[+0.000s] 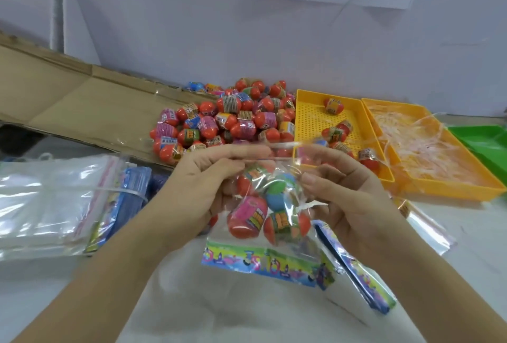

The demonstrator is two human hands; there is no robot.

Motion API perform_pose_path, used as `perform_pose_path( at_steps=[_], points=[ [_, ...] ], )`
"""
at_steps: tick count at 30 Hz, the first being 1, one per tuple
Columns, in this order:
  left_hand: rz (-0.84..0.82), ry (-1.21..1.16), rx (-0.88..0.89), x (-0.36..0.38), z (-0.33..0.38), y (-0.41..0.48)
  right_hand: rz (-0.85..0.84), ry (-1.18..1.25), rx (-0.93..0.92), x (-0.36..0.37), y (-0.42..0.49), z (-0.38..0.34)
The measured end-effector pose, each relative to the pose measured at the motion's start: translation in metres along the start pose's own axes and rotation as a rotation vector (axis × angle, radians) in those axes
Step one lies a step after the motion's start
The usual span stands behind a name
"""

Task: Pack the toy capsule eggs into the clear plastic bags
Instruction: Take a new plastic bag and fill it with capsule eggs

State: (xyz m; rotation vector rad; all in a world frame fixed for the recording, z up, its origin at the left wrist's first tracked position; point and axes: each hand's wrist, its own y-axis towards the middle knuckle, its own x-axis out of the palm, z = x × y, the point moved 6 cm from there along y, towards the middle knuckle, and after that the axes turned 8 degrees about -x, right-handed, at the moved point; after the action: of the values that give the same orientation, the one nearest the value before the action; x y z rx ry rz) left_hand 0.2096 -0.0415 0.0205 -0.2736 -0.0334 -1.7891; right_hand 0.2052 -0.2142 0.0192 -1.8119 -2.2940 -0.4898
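I hold a clear plastic bag (277, 235) with a colourful printed strip between both hands, above the table's middle. Several orange capsule eggs (248, 219) with pink and green labels lie inside it. My left hand (203, 186) pinches the bag's upper edge on the left. My right hand (348, 194) grips the bag's right side, fingers curled on the plastic. A large pile of loose capsule eggs (227, 120) lies behind the bag. Several more eggs sit in a yellow perforated tray (310, 120).
A stack of empty clear bags (52, 200) bound with a band lies at the left. A flattened cardboard box (71, 101) stretches along the back left. A second yellow tray (428, 148) holds plastic scraps, with a green tray (485, 142) beyond. More printed bags (359, 274) lie at right.
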Motion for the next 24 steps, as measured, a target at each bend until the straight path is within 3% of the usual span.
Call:
perform_pose_path(
  at_steps=[4, 18, 24],
  points=[
    [0.008, -0.001, 0.026, 0.0, 0.001, -0.002, -0.05, -0.017, -0.032, 0.003, -0.001, -0.001],
    [-0.423, -0.137, 0.067, 0.01, 0.015, -0.016, -0.22, 0.077, 0.029, 0.013, -0.005, -0.014],
    [-0.276, -0.043, 0.063, 0.007, 0.014, -0.015, -0.237, 0.126, 0.041, 0.014, -0.005, -0.013]
  ],
)
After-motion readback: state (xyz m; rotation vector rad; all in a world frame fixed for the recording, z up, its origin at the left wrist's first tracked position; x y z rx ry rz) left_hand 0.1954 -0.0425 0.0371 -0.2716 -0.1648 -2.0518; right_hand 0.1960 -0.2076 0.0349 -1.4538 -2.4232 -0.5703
